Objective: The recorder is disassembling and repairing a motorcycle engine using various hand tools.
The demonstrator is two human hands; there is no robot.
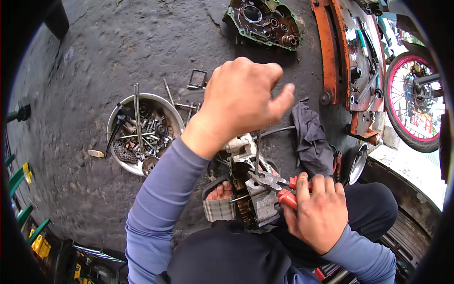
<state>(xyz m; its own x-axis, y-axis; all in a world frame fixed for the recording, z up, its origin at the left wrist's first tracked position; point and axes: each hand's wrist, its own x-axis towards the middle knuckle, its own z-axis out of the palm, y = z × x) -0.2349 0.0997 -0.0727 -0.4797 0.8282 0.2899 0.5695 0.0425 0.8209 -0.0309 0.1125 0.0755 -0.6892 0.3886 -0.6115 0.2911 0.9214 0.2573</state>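
Observation:
My left hand (239, 97) is raised above the engine casing, fingers curled and thumb sticking out to the right. Whatever it may hold is hidden beneath it. My right hand (321, 213) is wrapped round the red handles of a pair of pliers (272, 181). The jaws of the pliers are at a thin dark upright rod (257, 154) over the casing; whether they grip it I cannot tell. The grey metal engine casing (265, 206) stands between my legs, its inside dark and oily. My foot in a checked sandal (219, 208) is beside it.
At left, a round metal bowl (176, 113) holds bolts, a chain and gears. A green-edged engine cover (265, 23) lies at the far side. Dark cloth (309, 137) lies right of the casing. An orange metal frame (331, 52) and a pink-rimmed wheel (390, 102) stand farther right.

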